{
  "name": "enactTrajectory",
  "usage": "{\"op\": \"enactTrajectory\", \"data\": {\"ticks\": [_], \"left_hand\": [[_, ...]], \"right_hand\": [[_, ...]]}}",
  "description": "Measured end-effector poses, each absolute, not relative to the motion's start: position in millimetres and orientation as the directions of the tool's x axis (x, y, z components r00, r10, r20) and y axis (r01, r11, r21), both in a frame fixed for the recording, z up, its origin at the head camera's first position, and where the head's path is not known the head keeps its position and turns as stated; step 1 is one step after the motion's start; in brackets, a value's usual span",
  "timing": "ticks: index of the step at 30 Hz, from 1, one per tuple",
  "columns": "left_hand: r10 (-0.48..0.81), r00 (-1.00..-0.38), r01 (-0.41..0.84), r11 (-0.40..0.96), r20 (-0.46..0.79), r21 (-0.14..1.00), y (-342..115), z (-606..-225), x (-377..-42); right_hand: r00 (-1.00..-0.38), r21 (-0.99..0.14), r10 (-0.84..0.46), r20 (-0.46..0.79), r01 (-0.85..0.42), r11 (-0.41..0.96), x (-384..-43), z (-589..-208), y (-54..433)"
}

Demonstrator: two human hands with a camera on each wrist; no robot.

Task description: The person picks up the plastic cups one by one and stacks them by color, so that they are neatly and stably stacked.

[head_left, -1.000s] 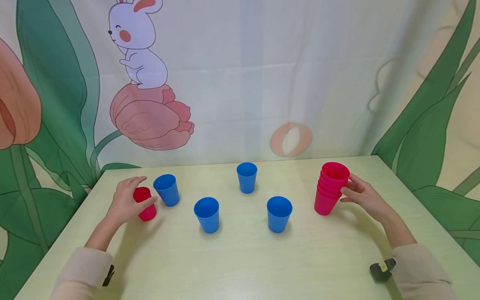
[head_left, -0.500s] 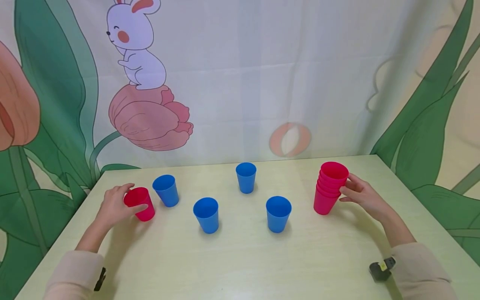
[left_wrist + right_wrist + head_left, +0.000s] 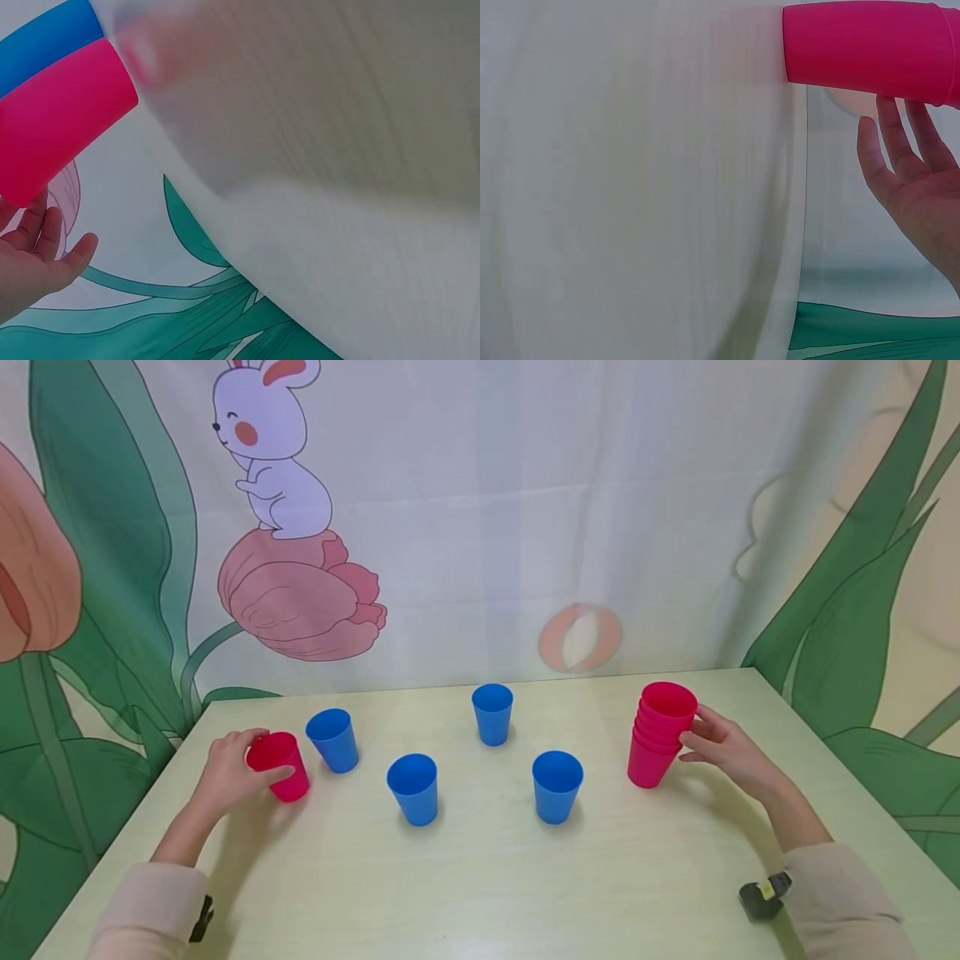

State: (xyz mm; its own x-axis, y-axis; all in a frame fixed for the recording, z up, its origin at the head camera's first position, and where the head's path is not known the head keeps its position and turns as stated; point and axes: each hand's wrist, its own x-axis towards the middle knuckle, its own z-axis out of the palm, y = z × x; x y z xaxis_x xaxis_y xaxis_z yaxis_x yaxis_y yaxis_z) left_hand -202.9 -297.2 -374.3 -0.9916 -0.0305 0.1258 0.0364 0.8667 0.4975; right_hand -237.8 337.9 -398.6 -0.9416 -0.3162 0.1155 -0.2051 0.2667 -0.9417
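Observation:
At the left of the table, an upright red plastic cup stands beside a blue cup. My left hand is at its left side, thumb extended past the front of the cup and fingers toward the rim. The left wrist view shows loosely bent fingers right at the red cup's edge, with the thumb apart. On the right, several nested red cups form a stack. My right hand rests its fingertips against the stack's right side; in the right wrist view those fingers are extended, not wrapped round it.
Three more upright blue cups stand spread between the hands: one at the back, one front left, one front right. A printed curtain hangs behind the pale table. Each wrist wears a small black device.
My left hand has drawn back to the left from over the red cup, leaving its rim in sight. My right hand and the other cups stay in place.

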Motion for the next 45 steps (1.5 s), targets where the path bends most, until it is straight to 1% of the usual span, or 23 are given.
{"op": "enactTrajectory", "data": {"ticks": [5, 11, 24, 39, 45], "left_hand": [[-0.036, -0.988, 0.047, 0.858, 0.151, 0.511, -294, -369, -201], [-0.012, -0.975, 0.104, 0.859, 0.221, 0.502, -291, -362, -199], [0.056, -0.946, 0.209, 0.859, 0.32, 0.468, -272, -343, -194], [0.11, -0.908, 0.296, 0.852, 0.405, 0.432, -250, -320, -188], [0.121, -0.898, 0.32, 0.839, 0.424, 0.44, -239, -313, -187]], "right_hand": [[-0.943, -0.939, -0.313, 0.113, -0.204, 0.276, -238, -398, 337], [-0.942, -0.94, -0.314, 0.115, -0.206, 0.272, -237, -398, 337], [-0.939, -0.939, -0.323, 0.12, -0.213, 0.27, -234, -394, 334], [-0.938, -0.939, -0.323, 0.124, -0.217, 0.268, -233, -393, 334], [-0.941, -0.94, -0.317, 0.119, -0.209, 0.268, -234, -394, 334]]}}
